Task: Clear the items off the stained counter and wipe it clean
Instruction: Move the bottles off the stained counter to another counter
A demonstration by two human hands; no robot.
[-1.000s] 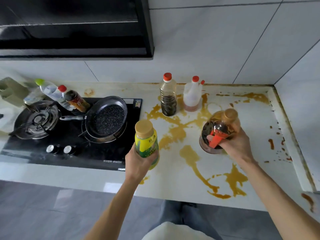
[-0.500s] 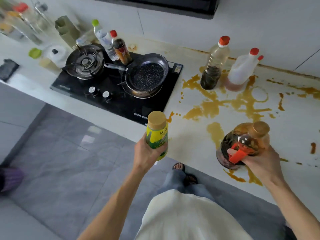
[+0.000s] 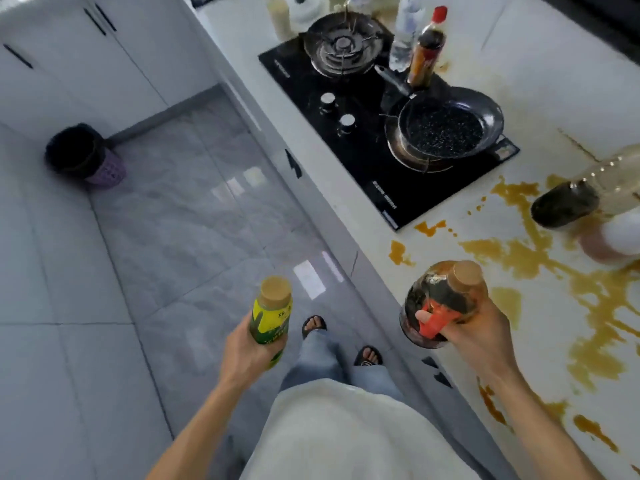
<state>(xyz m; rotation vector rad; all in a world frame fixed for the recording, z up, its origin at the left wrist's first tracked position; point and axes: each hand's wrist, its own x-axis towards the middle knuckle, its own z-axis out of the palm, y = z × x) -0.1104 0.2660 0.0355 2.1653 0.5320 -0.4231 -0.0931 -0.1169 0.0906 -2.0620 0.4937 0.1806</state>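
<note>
Above the floor, left grip (image 3: 247,351) wrapped round yellow bottle (image 3: 272,315), right grip (image 3: 479,336) clutching orange-handled jug (image 3: 441,303)

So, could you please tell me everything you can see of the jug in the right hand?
The jug is a squat, rounded container of clear amber-looking plastic, topped by a tan cap and fitted with an orange-red handle. Dark contents and smears show through its wall. It is held roughly upright, above the edge of the stained counter, resting on nothing. The right hand grips it, fingers curled through the handle; nothing else touches it.
</note>
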